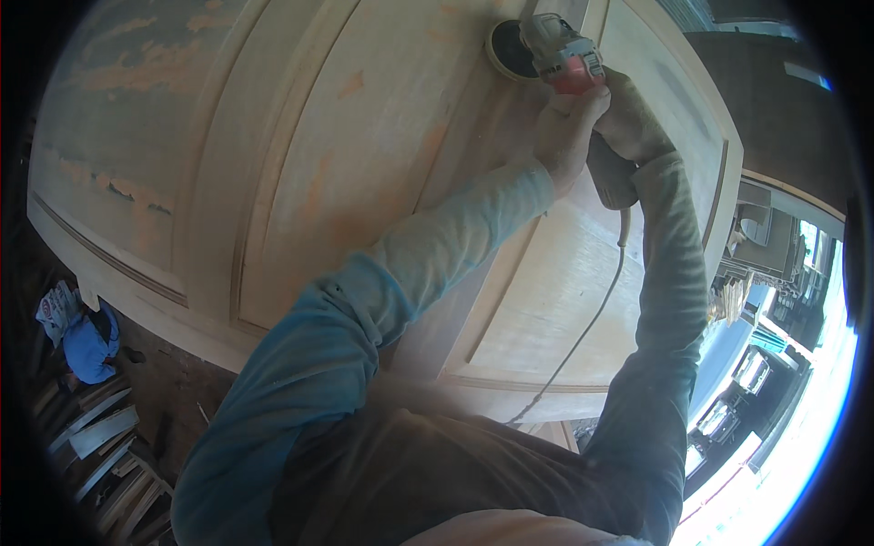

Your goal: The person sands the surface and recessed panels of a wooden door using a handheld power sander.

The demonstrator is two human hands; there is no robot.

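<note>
Both my hands are wrapped around an angle grinder (575, 75) with a red and grey front housing and a dark body. My left hand (566, 136) grips it from the left, just behind the red part. Against its other side, my right hand (633, 118) is closed around the body. A round sanding disc (512, 50) at its head lies against or very close to a large panelled wooden door (373, 155); exact contact cannot be told. From the grinder's rear end a power cord (592, 318) runs down across the door toward my body.
Orange-brown patches mark the pale door. Curved wood offcuts (105, 432) are piled on the floor at lower left, near a blue bundle (91, 350). Beyond the door's right edge are stacked items (733, 296) and what look like parked vehicles (719, 420) in bright light.
</note>
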